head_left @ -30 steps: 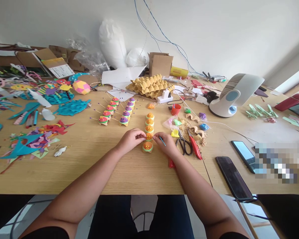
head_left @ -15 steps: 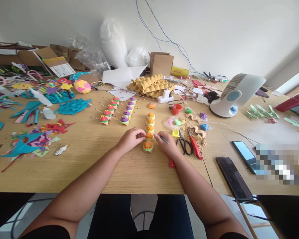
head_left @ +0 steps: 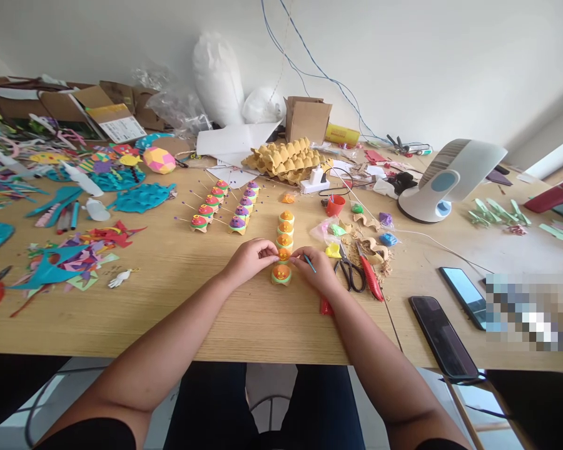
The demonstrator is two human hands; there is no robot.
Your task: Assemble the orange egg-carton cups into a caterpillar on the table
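Observation:
A strip of egg-carton cups (head_left: 284, 241) with orange clay tops and green bands runs away from me on the table. My left hand (head_left: 252, 261) is closed, with its fingertips pressed against the left side of the second cup from the front. From the other side, my right hand (head_left: 313, 269) reaches the same cup with thumb and fingertip. A thin blue stick-like tool (head_left: 310, 264) is held between the right hand's fingers. The nearest orange cup (head_left: 281, 274) has small yellow dots on it. Left of the hands stand a red strip (head_left: 209, 209) and a purple strip (head_left: 244, 209) with pins stuck in.
Black scissors (head_left: 349, 272) and a red cutter (head_left: 370, 273) lie right of my hand, near clay lumps (head_left: 333, 250) and a red cup (head_left: 335, 205). Phones (head_left: 443, 337) and a fan (head_left: 443, 184) are farther right. Paper scraps (head_left: 82, 253) cover the left; egg trays (head_left: 286, 159) stand behind.
My right fingertips have come in closer to the second orange cup, and the blue tool has tilted steeper. The left hand stays at that cup. The whole view has shifted slightly.

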